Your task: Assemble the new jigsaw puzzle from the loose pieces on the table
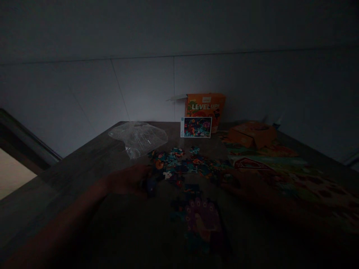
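The scene is very dim. A heap of loose jigsaw pieces (179,162) lies in the middle of the table. At its left edge is my left hand (130,181), fingers closed about a dark blue puzzle piece (151,185). My right hand (237,182) reaches to the heap's right edge, its fingertips among the pieces; darkness hides whether they grip one. Nearer to me lies a joined puzzle section (203,220) with a purple peacock-like fan. Behind the heap, a picture card (196,127) of the puzzle stands upright against an orange box.
The orange box (206,102), lettered "LEVEL UP!", stands by the wall with a flap out. A crumpled clear plastic bag (140,135) lies at back left. On the right are an orange cardboard piece (252,134) and a colourful printed sheet (297,177).
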Tool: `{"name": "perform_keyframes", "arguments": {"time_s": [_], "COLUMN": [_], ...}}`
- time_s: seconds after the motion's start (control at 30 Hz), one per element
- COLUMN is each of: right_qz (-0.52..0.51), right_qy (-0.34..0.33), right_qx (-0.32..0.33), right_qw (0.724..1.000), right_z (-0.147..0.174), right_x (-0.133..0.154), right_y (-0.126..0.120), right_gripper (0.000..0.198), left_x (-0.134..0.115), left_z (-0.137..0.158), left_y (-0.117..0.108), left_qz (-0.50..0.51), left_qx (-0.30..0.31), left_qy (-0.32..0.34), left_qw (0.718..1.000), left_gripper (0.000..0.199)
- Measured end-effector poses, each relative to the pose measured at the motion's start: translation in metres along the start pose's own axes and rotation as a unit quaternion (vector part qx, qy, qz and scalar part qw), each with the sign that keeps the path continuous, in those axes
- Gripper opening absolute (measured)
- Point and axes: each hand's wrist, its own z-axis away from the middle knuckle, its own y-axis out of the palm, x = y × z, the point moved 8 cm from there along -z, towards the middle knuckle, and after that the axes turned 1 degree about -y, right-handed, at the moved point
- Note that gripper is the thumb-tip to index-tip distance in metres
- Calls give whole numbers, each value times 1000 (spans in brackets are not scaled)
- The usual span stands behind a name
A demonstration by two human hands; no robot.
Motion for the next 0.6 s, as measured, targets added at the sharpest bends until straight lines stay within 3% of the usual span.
{"name": "perform_keyframes", "arguments": {"time_s": [0.2,0.37,0.6], "right_qz": [16,19,-4], "right_qy": [10,28,4], "right_qx": [11,19,1], "right_qw": [1000,999,1000], "right_z": [1,2,2], "right_x": [-1,1,-2], "right_y": [1,-1,2], "right_gripper": [45,45,44], "left_x": [1,-10,-5], "left_z": [-6,-9,-13], "left_y": [0,-8,-18], "left_qz": [41,46,83], "left_qx": [-15,-37,-110], "left_qy": [34,72,32], "left_qw": [998,996,990], "left_gripper": [14,29,17]}}
